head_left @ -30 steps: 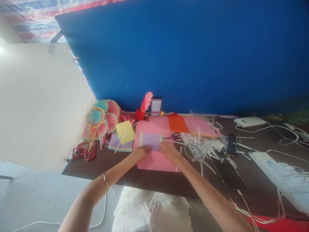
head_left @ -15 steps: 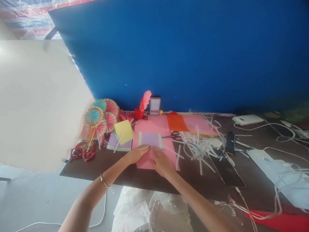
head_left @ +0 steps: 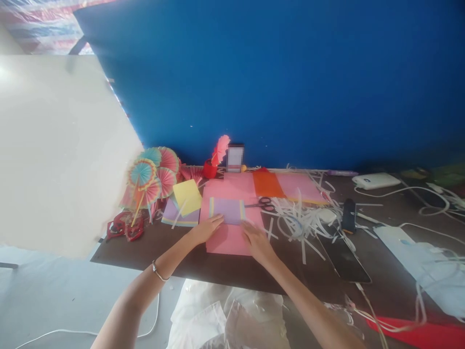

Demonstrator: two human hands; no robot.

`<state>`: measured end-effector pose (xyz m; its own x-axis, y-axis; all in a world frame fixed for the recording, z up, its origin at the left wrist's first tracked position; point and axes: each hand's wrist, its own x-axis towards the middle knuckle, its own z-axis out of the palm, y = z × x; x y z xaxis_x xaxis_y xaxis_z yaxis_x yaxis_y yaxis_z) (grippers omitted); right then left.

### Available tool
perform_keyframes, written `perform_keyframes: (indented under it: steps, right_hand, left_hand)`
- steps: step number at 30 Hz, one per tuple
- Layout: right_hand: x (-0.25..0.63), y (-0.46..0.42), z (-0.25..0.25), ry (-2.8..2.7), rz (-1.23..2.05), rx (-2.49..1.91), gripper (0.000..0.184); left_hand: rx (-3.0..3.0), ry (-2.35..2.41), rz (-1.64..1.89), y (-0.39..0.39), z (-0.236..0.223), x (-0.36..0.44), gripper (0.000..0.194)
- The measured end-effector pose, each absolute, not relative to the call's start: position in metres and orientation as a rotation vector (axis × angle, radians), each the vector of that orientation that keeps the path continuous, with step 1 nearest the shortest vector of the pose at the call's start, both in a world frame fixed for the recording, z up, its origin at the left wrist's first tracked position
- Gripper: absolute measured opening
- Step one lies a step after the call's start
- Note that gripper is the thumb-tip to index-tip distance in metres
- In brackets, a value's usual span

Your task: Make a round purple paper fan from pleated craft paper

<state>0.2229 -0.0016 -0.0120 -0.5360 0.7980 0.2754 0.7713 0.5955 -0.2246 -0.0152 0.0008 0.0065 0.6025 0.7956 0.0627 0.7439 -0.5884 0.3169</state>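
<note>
A purple sheet of paper [head_left: 228, 209] with yellow and blue side borders lies flat on pink paper [head_left: 228, 242]. Its lower left corner is under the fingertips of my left hand [head_left: 209, 230], which lies flat with the fingers stretched out. My right hand [head_left: 256, 239] rests at the lower right corner, fingers extended over the pink paper; whether they press the purple sheet's edge is hard to see. Black scissors [head_left: 264, 204] lie right of the purple sheet. To the left, a yellow paper square [head_left: 188, 198] overlaps another purple sheet [head_left: 178, 215].
Folded paper fans [head_left: 143, 174] stand at the left, beside red patterned material [head_left: 125, 226]. A heap of white paper strips [head_left: 305, 220], a phone [head_left: 343, 259], a power bank [head_left: 376, 181] and cables occupy the right. A blue panel [head_left: 272, 82] rises behind the table.
My right hand slid down from the purple sheet onto the pink paper, then moved right to the sheet's lower right corner. My left hand stays near the lower left corner.
</note>
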Motion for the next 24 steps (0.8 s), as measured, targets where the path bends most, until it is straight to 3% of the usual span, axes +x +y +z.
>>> perform_keyframes:
  steps: [6,13,16,19,24]
  right_hand:
    - [0.215,0.02,-0.003,-2.535,-0.13,-1.137,0.035]
    - [0.232,0.027,0.011,-2.49,0.048,-1.227,0.034]
    - [0.254,0.028,0.004,-2.588,0.157,-1.185,0.04]
    - [0.278,0.035,-0.008,-2.651,0.189,-1.153,0.042]
    - [0.299,0.047,-0.017,-2.574,0.012,-1.351,0.042]
  left_hand:
    - [2.712,1.297,0.158,0.01,0.008,-0.014,0.047]
    - [2.74,1.482,0.065,0.014,0.025,-0.023,0.033]
    - [2.671,1.623,0.245,0.019,0.041,-0.036,0.023]
    - [2.445,1.787,0.685,0.028,0.054,-0.048,0.018]
    - [1.876,1.828,1.083,0.038,0.057,-0.053,0.02]
